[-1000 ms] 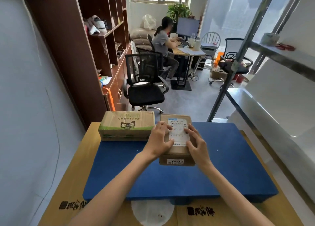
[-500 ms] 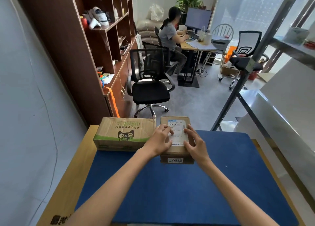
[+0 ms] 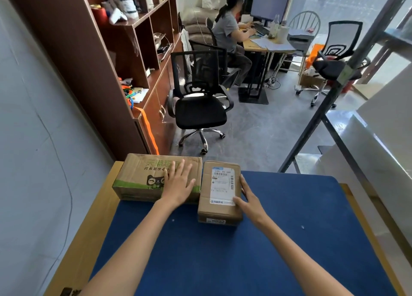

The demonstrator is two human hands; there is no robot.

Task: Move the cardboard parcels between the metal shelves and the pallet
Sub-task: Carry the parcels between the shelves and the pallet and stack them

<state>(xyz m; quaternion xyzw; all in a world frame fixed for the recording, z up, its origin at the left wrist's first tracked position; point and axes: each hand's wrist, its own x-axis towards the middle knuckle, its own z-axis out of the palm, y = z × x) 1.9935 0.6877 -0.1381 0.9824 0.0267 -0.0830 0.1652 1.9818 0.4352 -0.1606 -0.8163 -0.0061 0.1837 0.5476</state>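
Wide parcel (image 3: pixel 142 175): I see matt brown cardboard, green print.
Small parcel (image 3: pixel 219 208): matt cardboard, white paper label.
Pallet top (image 3: pixel 289 206): smooth matt blue from here.
Shelf post (image 3: pixel 320 112): grey metal.
Bookcase (image 3: pixel 78 50): dark wood, slight sheen.

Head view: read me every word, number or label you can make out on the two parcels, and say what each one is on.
"天猫超": green print on the large parcel; its end is under the left hand.
"4": in the dark line below that; the characters around it are too blurred to read.
White label on the small parcel: barcodes and print, too small to read.
Front sticker: blurred.
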